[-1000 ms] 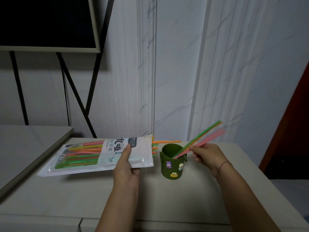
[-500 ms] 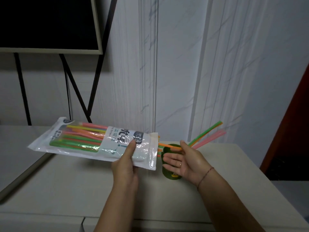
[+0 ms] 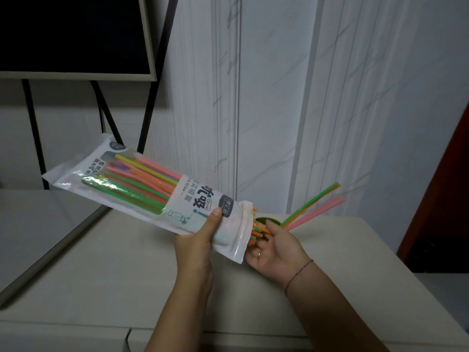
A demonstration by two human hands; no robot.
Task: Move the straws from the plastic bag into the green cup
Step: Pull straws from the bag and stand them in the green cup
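My left hand grips the plastic bag near its open end and holds it lifted, tilted down to the right. Many coloured straws fill the bag, and several straw tips stick out of its mouth. My right hand lies palm up just below the mouth, fingers straight, with the straw tips touching them. The green cup stands behind my right hand, mostly hidden; only part of its rim shows. A green, an orange and a pink straw lean out of the cup to the upper right.
The cup stands on a beige table whose front edge runs below my forearms. A lower grey surface lies at the left. A dark screen on a black stand is at the upper left, before a white panelled wall.
My left hand has raised the bag's closed end higher, tipping its mouth down. My right hand let go of the straws in the cup and moved palm up under the bag's mouth.
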